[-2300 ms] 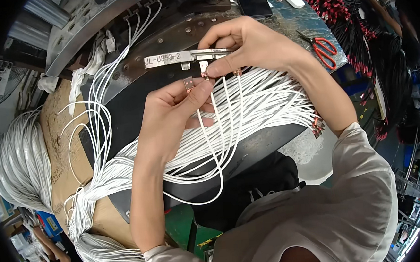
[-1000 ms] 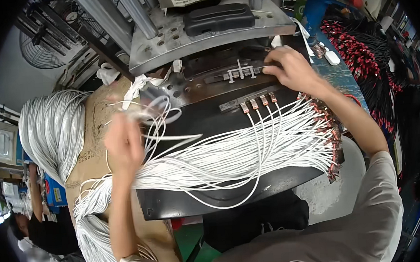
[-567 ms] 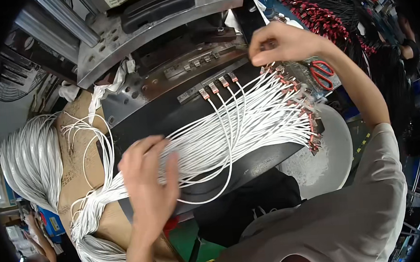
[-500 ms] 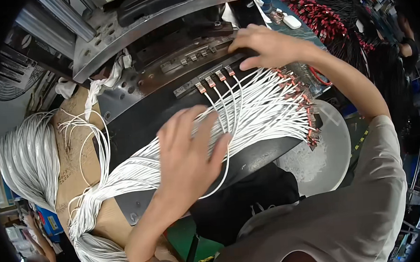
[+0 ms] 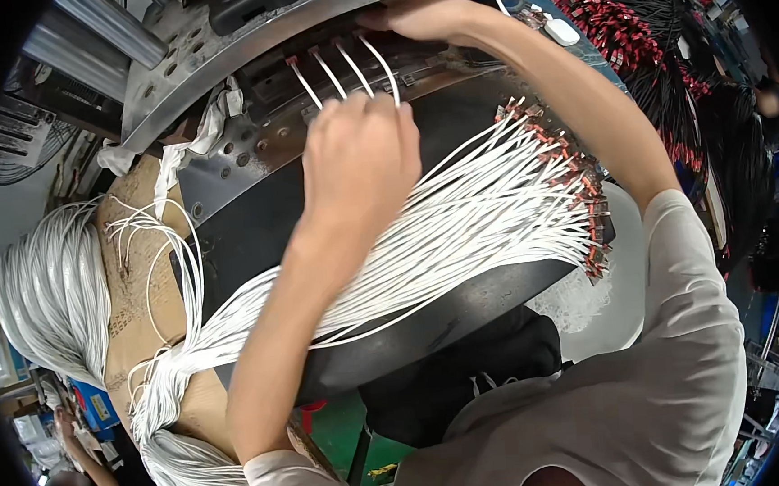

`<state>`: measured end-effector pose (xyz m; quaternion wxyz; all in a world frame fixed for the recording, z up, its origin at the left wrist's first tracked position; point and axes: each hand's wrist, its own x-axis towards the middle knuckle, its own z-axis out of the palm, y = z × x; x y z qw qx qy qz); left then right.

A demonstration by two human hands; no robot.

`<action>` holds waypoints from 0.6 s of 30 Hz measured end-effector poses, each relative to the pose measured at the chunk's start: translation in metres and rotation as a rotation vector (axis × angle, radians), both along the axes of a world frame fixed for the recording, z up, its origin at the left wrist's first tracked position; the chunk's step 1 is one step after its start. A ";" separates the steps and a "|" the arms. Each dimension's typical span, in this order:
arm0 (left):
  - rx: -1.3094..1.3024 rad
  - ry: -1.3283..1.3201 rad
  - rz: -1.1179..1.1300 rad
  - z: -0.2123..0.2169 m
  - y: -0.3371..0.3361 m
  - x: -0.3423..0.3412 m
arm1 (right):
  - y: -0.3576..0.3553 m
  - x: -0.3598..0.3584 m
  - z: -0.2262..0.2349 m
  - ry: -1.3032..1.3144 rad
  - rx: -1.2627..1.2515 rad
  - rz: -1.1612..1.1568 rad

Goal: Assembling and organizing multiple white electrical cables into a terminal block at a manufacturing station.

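A: Right, left hand (image 5: 359,168) is sitting centre frame, fingers curled narrow over four white wires (image 5: 341,66) that are running up into the metal fixture (image 5: 241,55) at upper centre. Probably keeping them parallel and taut so the ends stay seated.

B: Right hand (image 5: 423,15)?

A: Top centre, resting at the fixture's edge. Can't tell its grip, fingers are hidden.

B: Rest of the wires?

A: Fanned wire bundle (image 5: 461,229) is lying across the black pad (image 5: 253,225), reddish terminals (image 5: 575,185) all lined up at centre right, likely for easy picking. Big white coil (image 5: 45,294) is hanging at left.

B: Labels, packaging?

A: Brown cardboard (image 5: 133,261) under the loops, left of centre. Print unreadable. Red-and-black cable stock (image 5: 627,28) upper right.
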<state>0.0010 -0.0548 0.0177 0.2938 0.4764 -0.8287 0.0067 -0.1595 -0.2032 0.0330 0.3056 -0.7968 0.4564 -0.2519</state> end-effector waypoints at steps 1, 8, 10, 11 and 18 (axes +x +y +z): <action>-0.088 0.013 -0.026 0.003 -0.026 -0.002 | -0.044 -0.012 -0.016 0.007 -0.010 -0.021; 0.082 -0.111 0.166 -0.005 -0.062 0.033 | -0.097 0.006 -0.045 -0.476 -0.368 0.417; 0.108 -0.101 0.173 -0.003 -0.065 0.030 | -0.086 0.005 -0.030 -0.741 -0.115 0.541; 0.133 -0.094 0.177 -0.002 -0.068 0.028 | -0.083 0.005 -0.026 -0.869 0.018 0.600; 0.084 -0.235 0.216 -0.005 -0.063 0.035 | -0.049 -0.001 -0.027 -0.031 -0.360 0.336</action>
